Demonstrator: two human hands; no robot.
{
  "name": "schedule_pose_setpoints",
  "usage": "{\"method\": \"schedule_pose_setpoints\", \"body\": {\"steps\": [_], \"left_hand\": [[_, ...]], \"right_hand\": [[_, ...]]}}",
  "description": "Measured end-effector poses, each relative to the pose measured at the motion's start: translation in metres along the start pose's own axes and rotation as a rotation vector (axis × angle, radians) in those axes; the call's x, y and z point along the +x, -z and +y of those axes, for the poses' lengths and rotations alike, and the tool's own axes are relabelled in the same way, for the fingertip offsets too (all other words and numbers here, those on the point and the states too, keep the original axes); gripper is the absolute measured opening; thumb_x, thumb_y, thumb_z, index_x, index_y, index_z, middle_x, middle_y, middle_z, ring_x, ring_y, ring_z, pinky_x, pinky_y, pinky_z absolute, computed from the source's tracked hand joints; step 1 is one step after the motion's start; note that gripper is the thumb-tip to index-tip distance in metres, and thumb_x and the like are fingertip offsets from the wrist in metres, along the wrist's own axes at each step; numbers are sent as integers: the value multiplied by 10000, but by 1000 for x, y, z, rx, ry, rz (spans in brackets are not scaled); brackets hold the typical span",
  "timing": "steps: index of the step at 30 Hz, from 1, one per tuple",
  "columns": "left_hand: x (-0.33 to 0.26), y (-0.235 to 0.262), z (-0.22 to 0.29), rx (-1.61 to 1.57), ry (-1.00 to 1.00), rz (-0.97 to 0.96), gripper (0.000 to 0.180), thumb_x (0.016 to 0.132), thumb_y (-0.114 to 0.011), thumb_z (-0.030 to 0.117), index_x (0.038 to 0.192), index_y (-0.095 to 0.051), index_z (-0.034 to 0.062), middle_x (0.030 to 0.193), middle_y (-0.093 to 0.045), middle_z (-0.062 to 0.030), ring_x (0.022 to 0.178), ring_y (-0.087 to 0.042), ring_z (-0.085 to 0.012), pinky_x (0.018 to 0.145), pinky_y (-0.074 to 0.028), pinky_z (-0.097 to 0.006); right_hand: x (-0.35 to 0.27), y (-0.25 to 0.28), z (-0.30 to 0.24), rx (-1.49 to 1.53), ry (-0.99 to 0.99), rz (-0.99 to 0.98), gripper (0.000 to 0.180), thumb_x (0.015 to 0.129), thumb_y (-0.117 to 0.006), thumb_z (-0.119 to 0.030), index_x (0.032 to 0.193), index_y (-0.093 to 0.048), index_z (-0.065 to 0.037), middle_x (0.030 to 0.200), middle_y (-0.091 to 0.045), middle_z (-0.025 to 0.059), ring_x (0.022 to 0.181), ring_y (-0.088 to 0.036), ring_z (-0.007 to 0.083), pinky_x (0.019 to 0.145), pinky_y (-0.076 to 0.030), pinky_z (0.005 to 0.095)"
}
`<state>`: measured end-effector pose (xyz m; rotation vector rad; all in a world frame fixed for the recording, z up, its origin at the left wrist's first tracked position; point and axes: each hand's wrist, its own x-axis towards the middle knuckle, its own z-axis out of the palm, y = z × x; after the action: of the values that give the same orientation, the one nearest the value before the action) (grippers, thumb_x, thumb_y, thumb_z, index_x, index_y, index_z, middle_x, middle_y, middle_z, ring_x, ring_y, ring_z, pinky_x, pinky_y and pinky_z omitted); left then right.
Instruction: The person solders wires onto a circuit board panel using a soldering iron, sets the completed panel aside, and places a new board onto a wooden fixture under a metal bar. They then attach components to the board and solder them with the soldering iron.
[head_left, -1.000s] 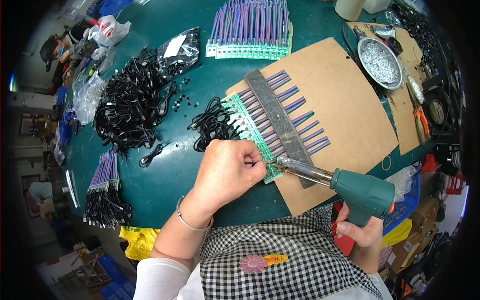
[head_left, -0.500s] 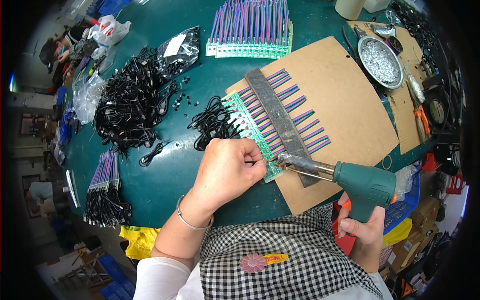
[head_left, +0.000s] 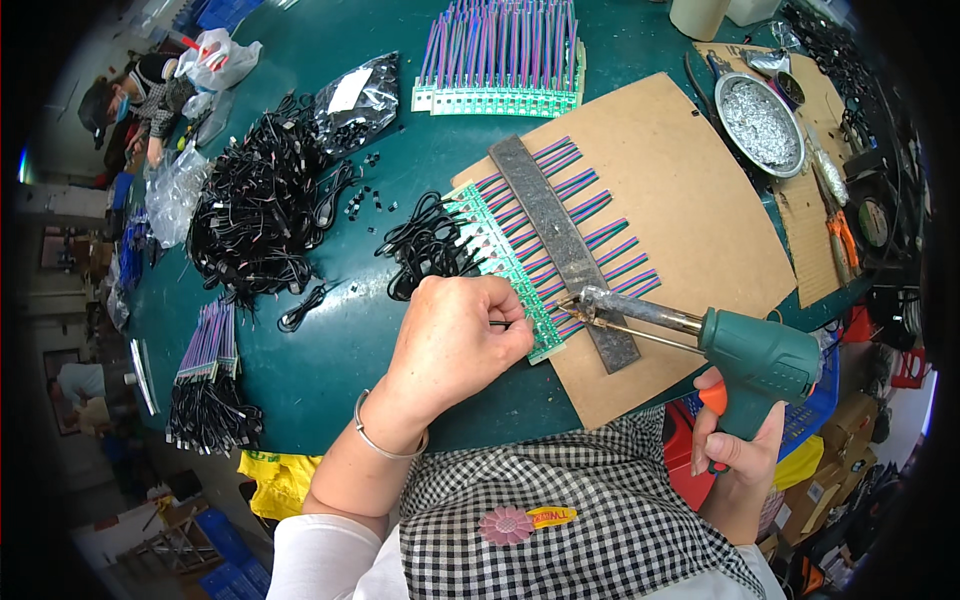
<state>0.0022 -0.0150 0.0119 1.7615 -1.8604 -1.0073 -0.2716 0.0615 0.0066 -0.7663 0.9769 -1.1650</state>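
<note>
My left hand [head_left: 455, 340] is closed in a pinch at the near end of a green circuit board strip [head_left: 502, 252], and a bit of black cable shows at its fingertips. My right hand [head_left: 745, 455] grips a green trigger-type soldering gun [head_left: 765, 365] with an orange trigger. The gun's metal tip sits just right of the strip, over its wires near the dark bar. Ribbons of coloured wire [head_left: 592, 206] run right from the strip beneath the flat dark bar [head_left: 560, 230]. Coiled black cables [head_left: 428, 245] lie along the strip's left side.
A brown board [head_left: 700, 200] lies under the bar and wires. Left stands a large heap of black cables [head_left: 255, 200], near a plastic bag [head_left: 355, 100]. Finished-looking wired strips [head_left: 500, 102] lie at the back. A metal bowl [head_left: 760, 125] sits at right; a person [head_left: 150, 95] works far left.
The soldering gun and my right hand have shifted right, drawing the tip off the strip's edge. My left hand has stayed in place. The far-left person has raised their head.
</note>
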Motion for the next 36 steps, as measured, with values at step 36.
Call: {"method": "schedule_pose_setpoints", "body": {"steps": [36], "left_hand": [[-77,47,-65,-201,95,228,181,696,-726,80,822,-621,3,745,-608,-65,601,-584,-154,581,-483,-266]], "right_hand": [[14,11,-61,-718,455,217,555,743,-639,-47,1233,-410,79,1152,-535,172,617,-504,77,469,-400,177]]}}
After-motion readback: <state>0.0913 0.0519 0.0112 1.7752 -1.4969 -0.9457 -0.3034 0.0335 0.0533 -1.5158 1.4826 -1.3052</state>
